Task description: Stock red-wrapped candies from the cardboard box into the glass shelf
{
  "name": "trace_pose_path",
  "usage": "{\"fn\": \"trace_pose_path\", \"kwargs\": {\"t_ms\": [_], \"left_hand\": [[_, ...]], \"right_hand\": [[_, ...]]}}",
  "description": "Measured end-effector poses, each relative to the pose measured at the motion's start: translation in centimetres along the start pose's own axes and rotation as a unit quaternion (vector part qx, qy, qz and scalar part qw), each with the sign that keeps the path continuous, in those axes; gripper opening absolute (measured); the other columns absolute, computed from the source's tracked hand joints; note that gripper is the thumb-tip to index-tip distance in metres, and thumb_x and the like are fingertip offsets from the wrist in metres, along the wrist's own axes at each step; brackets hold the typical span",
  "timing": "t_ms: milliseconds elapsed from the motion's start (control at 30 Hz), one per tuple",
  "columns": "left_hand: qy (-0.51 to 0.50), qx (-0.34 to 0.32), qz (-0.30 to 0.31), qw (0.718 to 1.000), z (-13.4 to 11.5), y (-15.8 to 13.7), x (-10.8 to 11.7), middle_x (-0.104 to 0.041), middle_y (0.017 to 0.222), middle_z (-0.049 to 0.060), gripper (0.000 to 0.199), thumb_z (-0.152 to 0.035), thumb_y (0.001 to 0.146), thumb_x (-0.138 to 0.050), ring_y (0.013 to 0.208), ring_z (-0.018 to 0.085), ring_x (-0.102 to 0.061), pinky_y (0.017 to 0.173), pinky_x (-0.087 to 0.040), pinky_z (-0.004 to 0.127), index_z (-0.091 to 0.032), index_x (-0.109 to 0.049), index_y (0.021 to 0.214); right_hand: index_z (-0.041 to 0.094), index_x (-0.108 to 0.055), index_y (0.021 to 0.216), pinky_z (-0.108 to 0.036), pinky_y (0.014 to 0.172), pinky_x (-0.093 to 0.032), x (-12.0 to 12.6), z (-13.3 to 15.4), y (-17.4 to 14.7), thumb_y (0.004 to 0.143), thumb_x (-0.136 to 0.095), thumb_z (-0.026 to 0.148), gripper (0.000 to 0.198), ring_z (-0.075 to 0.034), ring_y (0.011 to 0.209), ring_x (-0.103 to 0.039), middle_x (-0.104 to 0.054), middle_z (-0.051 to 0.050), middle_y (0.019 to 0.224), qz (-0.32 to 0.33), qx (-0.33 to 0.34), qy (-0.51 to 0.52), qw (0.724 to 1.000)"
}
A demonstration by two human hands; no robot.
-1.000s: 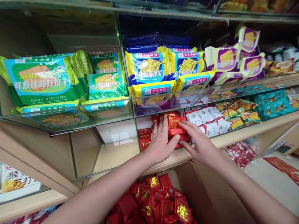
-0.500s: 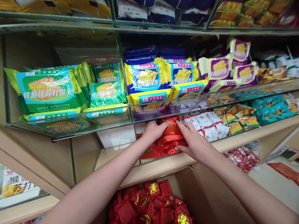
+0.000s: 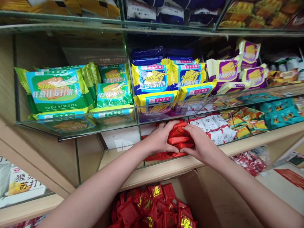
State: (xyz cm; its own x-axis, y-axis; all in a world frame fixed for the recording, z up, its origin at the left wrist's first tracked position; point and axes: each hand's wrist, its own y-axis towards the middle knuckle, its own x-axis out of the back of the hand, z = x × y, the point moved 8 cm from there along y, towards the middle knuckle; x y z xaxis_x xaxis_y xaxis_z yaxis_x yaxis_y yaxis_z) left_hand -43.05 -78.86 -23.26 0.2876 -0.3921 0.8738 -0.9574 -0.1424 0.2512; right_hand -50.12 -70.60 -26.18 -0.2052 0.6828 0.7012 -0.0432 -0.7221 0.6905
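A stack of small red packets (image 3: pixel 180 139) sits in a compartment of the lower shelf. My left hand (image 3: pixel 161 138) curves round its left side, thumb low and fingers at the top. On the opposite side my right hand (image 3: pixel 198 141) is wrapped round the same stack, fingertips on the upper packet and thumb near the bottom. More red packets (image 3: pixel 156 156) lie flat to the left, partly hidden behind my left hand. Below the shelf, a cardboard box (image 3: pixel 199 193) holds many loose red packets (image 3: pixel 148 205), some with gold lettering.
Just above my hands runs a glass-fronted shelf (image 3: pixel 99 125) with green soda biscuit packs (image 3: pixel 55 90), yellow-and-blue packs (image 3: pixel 152 79) and purple packs (image 3: pixel 225 71). White packets (image 3: pixel 211 123) fill the compartment to the right. A wooden shelf edge (image 3: pixel 163 169) lies in front.
My left hand has moved from the top of the stack down to its left side, with its thumb lower. Both hands now enclose the red packets. The view has shifted slightly.
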Motion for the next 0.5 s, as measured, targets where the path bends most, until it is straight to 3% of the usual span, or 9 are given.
{"fn": "trace_pose_path", "kwargs": {"t_ms": [133, 333, 500], "left_hand": [[-0.025, -0.044, 0.050, 0.997, -0.2, 0.7, -0.1, -0.037, 0.129, 0.009, 0.093, -0.035, 0.052, -0.071, 0.116, 0.024, -0.037, 0.096, -0.034, 0.037, -0.021, -0.023, 0.130], [-0.024, -0.063, -0.054, 0.996, -0.8, 0.0, 0.8, -0.050, 0.113, 0.006, 0.072, -0.021, 0.057, -0.060, 0.098, 0.021, -0.048, 0.084, -0.041, 0.031, -0.021, -0.034, 0.123], [0.037, -0.115, -0.089, 0.989, -2.2, -1.5, 0.4, -0.041, 0.118, 0.008, 0.074, -0.016, 0.059, -0.060, 0.105, 0.020, -0.041, 0.089, -0.039, 0.030, -0.023, -0.031, 0.127]], "right_hand": [[0.018, -0.029, 0.124, -0.044, 0.096, -0.034, 0.2, 0.2, 0.1, 0.068, -0.060, 0.023, 0.064, -0.026, 0.118, -0.034, -0.036, -0.015, 0.127, 0.020, -0.020, -0.004, 1.000], [0.021, -0.028, 0.125, -0.046, 0.094, -0.036, 1.1, 1.2, 0.1, 0.068, -0.059, 0.022, 0.065, -0.027, 0.116, -0.036, -0.038, -0.013, 0.124, -0.012, 0.001, -0.018, 1.000], [0.025, -0.018, 0.131, -0.048, 0.094, -0.035, 1.4, 1.6, -1.3, 0.072, -0.056, 0.020, 0.071, -0.028, 0.121, -0.030, -0.028, -0.013, 0.129, -0.081, 0.024, -0.011, 0.996]]}}
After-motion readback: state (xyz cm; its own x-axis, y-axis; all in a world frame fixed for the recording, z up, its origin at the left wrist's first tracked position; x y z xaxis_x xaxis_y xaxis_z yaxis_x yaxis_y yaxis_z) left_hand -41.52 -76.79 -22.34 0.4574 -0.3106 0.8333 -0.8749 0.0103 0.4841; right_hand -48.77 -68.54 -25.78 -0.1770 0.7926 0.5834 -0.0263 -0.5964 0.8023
